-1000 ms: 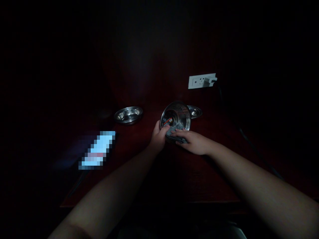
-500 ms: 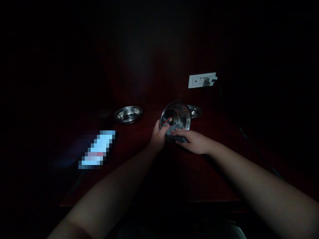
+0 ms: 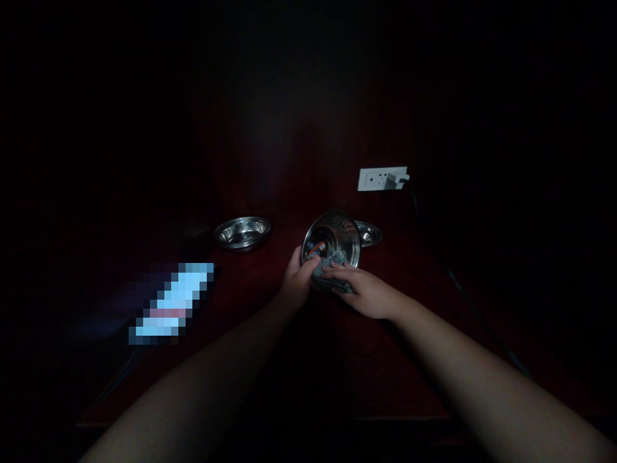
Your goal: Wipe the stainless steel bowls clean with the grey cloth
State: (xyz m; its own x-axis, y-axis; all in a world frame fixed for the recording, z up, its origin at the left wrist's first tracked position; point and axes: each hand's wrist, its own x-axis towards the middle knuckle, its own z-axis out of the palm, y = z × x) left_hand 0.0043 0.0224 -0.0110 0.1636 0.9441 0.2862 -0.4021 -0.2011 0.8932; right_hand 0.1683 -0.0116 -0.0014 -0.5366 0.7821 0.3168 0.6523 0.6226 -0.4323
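A shiny metal bowl (image 3: 340,231) is held tilted over the table, its open side facing me. An orange-and-black label (image 3: 318,247) shows inside it. My left hand (image 3: 297,281) grips the bowl's left rim, thumb on the near side. A folded grey cloth (image 3: 328,269) lies over the bowl's lower rim. My right hand (image 3: 364,289) presses the cloth against the bowl from the right, its fingers closed over the fabric. The bowl's underside and some fingertips are hidden.
Another metal bowl (image 3: 242,233) sits at the back left of the dark red table (image 3: 385,379). Partly behind the held bowl is a metal dish (image 3: 370,234). A lit, blurred-out screen (image 3: 173,302) lies left. A wall socket (image 3: 383,179) holds a plug; a cable (image 3: 486,325) runs along the right.
The whole view has shifted, so everything sits lower and slightly farther left in the picture. Both hands keep nearly the same hold on the bowl and cloth.
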